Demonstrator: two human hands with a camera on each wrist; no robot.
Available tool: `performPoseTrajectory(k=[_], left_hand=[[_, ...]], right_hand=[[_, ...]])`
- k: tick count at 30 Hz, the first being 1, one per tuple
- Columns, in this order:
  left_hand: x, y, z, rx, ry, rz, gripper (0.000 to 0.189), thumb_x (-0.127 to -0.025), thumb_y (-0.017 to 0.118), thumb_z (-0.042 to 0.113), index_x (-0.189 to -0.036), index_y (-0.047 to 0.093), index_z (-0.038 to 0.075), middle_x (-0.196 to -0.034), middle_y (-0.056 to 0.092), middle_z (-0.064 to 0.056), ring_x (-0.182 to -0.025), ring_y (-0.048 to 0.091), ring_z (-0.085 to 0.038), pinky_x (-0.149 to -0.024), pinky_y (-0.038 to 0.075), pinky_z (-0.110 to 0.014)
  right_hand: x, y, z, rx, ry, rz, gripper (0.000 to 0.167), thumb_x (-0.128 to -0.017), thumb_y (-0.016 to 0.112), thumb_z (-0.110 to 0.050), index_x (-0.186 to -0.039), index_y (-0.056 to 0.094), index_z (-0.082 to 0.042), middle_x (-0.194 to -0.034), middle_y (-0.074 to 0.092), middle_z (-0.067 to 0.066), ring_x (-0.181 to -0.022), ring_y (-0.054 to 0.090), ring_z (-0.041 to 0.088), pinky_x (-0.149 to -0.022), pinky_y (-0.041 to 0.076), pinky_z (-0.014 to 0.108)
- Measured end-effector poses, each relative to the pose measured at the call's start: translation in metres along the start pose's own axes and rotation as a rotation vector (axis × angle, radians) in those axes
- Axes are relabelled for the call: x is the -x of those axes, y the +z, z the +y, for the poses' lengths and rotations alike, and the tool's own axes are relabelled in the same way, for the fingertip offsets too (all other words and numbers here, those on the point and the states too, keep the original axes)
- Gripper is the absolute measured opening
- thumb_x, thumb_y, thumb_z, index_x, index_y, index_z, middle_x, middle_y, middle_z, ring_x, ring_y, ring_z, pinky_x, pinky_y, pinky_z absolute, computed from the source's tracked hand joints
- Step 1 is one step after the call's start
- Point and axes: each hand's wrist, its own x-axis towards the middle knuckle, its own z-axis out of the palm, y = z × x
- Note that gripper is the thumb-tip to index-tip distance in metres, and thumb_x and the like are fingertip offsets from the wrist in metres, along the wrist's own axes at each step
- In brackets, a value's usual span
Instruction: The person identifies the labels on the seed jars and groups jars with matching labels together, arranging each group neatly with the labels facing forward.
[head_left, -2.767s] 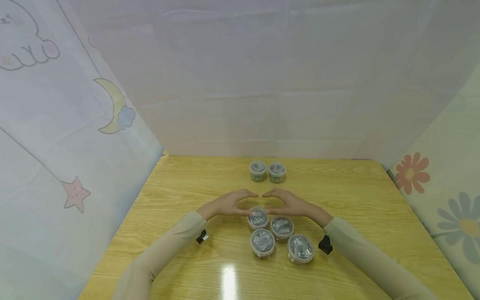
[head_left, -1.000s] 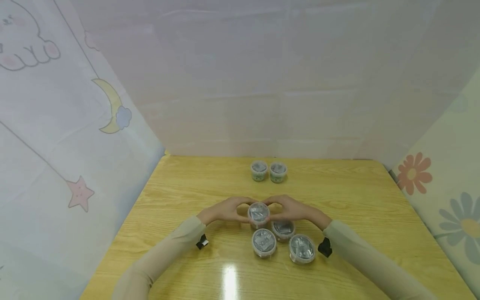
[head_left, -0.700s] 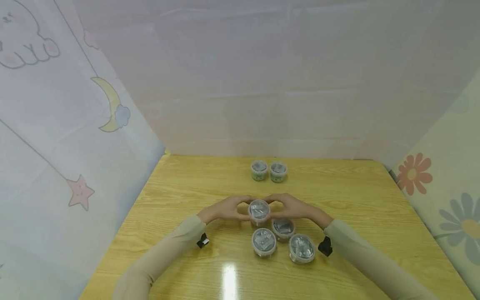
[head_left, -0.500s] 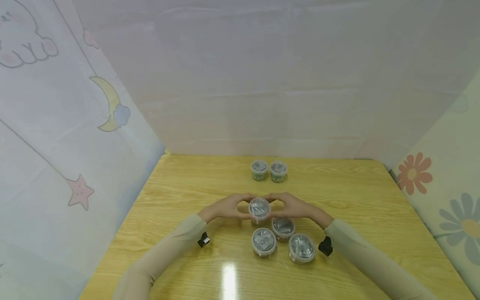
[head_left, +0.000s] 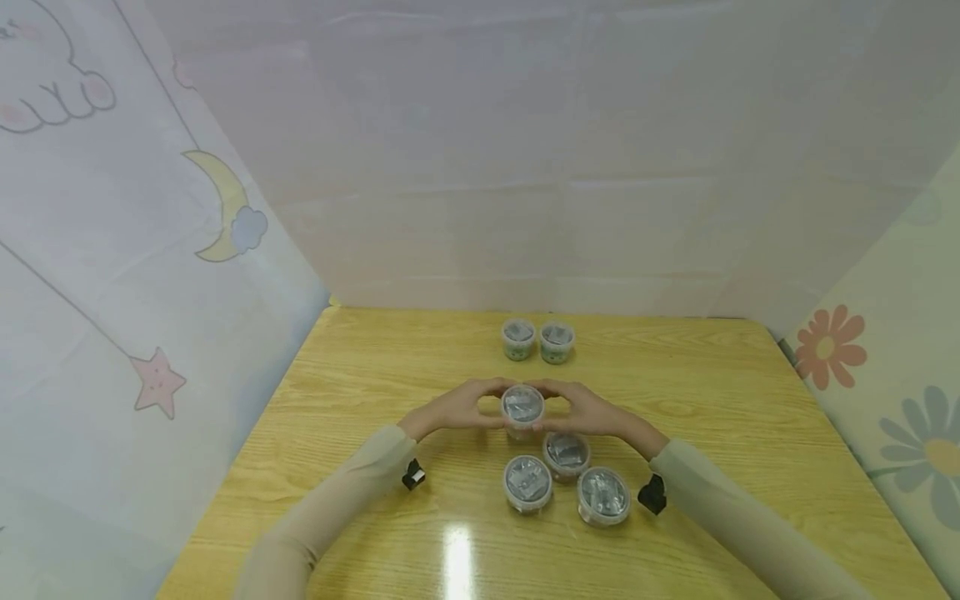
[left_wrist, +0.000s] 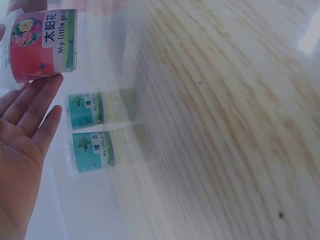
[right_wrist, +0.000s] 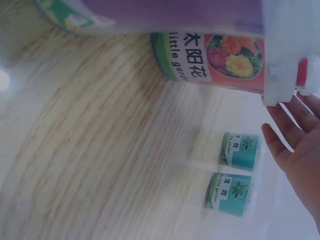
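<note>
Pinching the red tub [head_left: 522,405], the left hand [head_left: 457,406] at nine o'clock and the right hand [head_left: 588,410] at three hold it towards eleven from three other tubs [head_left: 528,482]; probably light, stiff and slick, it should hold best squeezed gently from both sides.

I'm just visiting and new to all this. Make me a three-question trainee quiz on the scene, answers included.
1. True or false: the left grip and right grip hold the same tub.

2. How many far tubs stand near the back edge of the table?

3. In the left wrist view, what colour surrounds the flower picture on the held tub's label? A) black B) red C) yellow

Key: 1. True. 2. Two. 3. B.
</note>
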Motion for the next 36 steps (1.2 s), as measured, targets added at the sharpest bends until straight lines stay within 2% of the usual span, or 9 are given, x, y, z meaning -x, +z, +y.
performPoseTrajectory(k=[7,15,22,28,32,36], left_hand=[[-0.004,-0.001,0.002,0.02,-0.018,0.018,0.064,-0.086,0.063,0.044,-0.14,0.038,0.023,-0.134,0.05,0.007,-0.12,0.049,-0.01,-0.103,0.041,-0.037],[-0.006,-0.002,0.004,0.068,-0.019,0.028,0.064,-0.086,0.064,0.041,-0.141,0.037,0.024,-0.137,0.047,0.007,-0.122,0.048,-0.011,-0.103,0.04,-0.038],[-0.007,-0.002,0.006,0.085,-0.004,0.043,0.064,-0.087,0.063,0.041,-0.142,0.035,0.026,-0.14,0.044,0.007,-0.124,0.046,-0.013,-0.104,0.039,-0.039],[-0.01,-0.001,0.006,0.115,0.019,0.076,0.066,-0.087,0.062,0.044,-0.143,0.033,0.026,-0.141,0.042,0.008,-0.126,0.044,-0.013,-0.105,0.038,-0.037],[-0.012,0.003,0.005,0.16,0.019,0.095,0.075,-0.085,0.067,0.036,-0.147,0.026,0.023,-0.143,0.041,0.004,-0.127,0.044,-0.015,-0.105,0.038,-0.036],[-0.014,0.007,0.004,0.185,0.02,0.112,0.088,-0.082,0.072,0.03,-0.149,0.015,0.027,-0.143,0.04,-0.001,-0.127,0.044,-0.018,-0.104,0.039,-0.037]], right_hand=[[0.0,0.0,-0.002,0.041,0.015,0.068,0.068,-0.079,0.07,-0.044,-0.137,0.043,-0.023,-0.133,0.051,-0.004,-0.118,0.052,0.021,-0.097,0.044,0.047],[-0.001,-0.002,-0.01,0.052,-0.016,0.107,0.065,-0.08,0.074,-0.026,-0.136,0.045,-0.01,-0.128,0.056,0.007,-0.11,0.057,0.027,-0.091,0.048,0.049],[0.001,-0.006,-0.004,0.026,0.0,0.105,0.064,-0.08,0.071,-0.04,-0.137,0.045,-0.024,-0.127,0.056,-0.006,-0.11,0.057,0.017,-0.092,0.048,0.047],[-0.001,-0.01,-0.003,-0.01,-0.03,0.118,0.062,-0.082,0.071,-0.032,-0.137,0.045,-0.02,-0.125,0.058,-0.001,-0.107,0.059,0.025,-0.088,0.048,0.053],[-0.001,-0.012,-0.005,-0.009,-0.02,0.132,0.062,-0.082,0.071,-0.03,-0.137,0.045,-0.017,-0.122,0.059,0.002,-0.103,0.06,0.025,-0.088,0.048,0.053],[-0.001,-0.015,-0.007,-0.005,-0.003,0.143,0.06,-0.083,0.07,-0.028,-0.136,0.045,-0.014,-0.121,0.06,0.005,-0.102,0.061,0.024,-0.087,0.048,0.052]])
